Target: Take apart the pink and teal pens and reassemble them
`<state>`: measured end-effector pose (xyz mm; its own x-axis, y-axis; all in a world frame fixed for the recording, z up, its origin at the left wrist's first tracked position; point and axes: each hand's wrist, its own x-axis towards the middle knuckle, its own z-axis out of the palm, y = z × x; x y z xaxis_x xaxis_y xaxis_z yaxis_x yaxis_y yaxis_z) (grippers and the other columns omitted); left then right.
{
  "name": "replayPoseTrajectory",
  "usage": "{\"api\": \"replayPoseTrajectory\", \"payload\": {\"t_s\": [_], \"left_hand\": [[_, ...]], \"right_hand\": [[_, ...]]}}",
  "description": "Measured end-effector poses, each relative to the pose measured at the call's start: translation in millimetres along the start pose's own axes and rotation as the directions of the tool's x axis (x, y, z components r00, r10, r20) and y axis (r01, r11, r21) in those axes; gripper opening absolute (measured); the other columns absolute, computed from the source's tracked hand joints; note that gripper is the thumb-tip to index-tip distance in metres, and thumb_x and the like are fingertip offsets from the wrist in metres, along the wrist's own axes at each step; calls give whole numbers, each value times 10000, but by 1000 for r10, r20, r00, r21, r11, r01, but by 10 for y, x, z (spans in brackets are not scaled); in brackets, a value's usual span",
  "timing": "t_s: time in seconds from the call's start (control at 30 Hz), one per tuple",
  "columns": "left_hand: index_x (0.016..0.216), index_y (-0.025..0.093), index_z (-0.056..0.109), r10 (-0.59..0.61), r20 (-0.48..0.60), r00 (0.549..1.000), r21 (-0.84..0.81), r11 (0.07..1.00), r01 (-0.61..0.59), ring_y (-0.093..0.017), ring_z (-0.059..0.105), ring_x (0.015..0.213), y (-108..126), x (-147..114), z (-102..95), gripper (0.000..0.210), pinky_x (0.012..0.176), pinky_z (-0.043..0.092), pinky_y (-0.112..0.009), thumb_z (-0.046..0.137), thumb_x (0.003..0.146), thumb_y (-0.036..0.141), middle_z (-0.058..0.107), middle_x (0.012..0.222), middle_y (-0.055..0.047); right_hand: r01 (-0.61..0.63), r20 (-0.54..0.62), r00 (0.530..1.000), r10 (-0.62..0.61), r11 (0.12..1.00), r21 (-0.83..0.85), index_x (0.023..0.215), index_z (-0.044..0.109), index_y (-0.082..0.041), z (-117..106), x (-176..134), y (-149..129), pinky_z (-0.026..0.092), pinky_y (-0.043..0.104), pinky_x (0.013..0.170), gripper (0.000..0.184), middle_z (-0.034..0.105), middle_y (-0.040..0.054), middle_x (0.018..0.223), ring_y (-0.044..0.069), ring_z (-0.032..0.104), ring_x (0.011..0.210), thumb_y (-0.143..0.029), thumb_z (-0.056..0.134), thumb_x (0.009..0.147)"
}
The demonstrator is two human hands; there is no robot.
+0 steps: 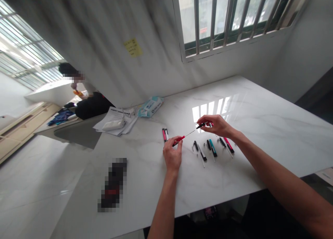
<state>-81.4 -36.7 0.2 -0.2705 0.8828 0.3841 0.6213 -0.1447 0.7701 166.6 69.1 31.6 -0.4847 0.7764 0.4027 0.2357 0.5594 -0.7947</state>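
Between the fingers of my left hand (pixel 172 153) is a red and black pen barrel (pixel 179 140), with a thin refill (pixel 190 132) sticking out of its end toward the right. My right hand (pixel 215 125) pinches a black pen grip (pixel 200 126) just off the refill's tip. Beyond my left hand lie a red pen (pixel 164 134) and a white pen (pixel 167 133), side by side. Below my right hand are pens in pieces: a white and black barrel (pixel 202 152), a teal barrel (pixel 213 148) and a red barrel (pixel 229 145), with black grips, thin refills and small parts beside them.
A pixelated dark object (pixel 112 185) lies on the marble-patterned table (pixel 140 197) at left. Papers (pixel 116 123) with a white device (pixel 113 124) and a wipes packet (pixel 150 106) are by the wall. Another person (pixel 85 90) sits at the far left.
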Motion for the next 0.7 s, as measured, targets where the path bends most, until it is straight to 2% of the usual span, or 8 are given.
{"api": "replayPoseTrajectory", "payload": {"t_s": [0.3,0.53,0.7], "left_hand": [[989,263,761,13,18,1000,-12,1000,-13,-203,685,953,38,1,6,122,916,546,-357,667,915,242,766,1022,-37],[989,270,763,71,65,995,16,997,-72,-207,682,952,82,-10,43,120,913,544,-360,682,912,229,762,1005,-33],[974,261,746,109,105,988,35,993,-113,-207,674,929,117,-45,79,103,917,534,-368,682,910,215,757,981,-29]], "right_hand": [[-20,57,998,17,998,57,1062,775,-254,97,-15,-44,575,381,819,226,792,40,1020,202,708,859,-326,695,863],[-4,65,998,3,1000,24,974,785,-247,225,-31,-25,516,340,754,175,778,19,903,169,647,758,-376,737,865],[-19,73,997,16,999,43,908,794,-241,345,-36,-7,476,317,712,239,765,22,830,162,614,714,-466,715,895]]}}
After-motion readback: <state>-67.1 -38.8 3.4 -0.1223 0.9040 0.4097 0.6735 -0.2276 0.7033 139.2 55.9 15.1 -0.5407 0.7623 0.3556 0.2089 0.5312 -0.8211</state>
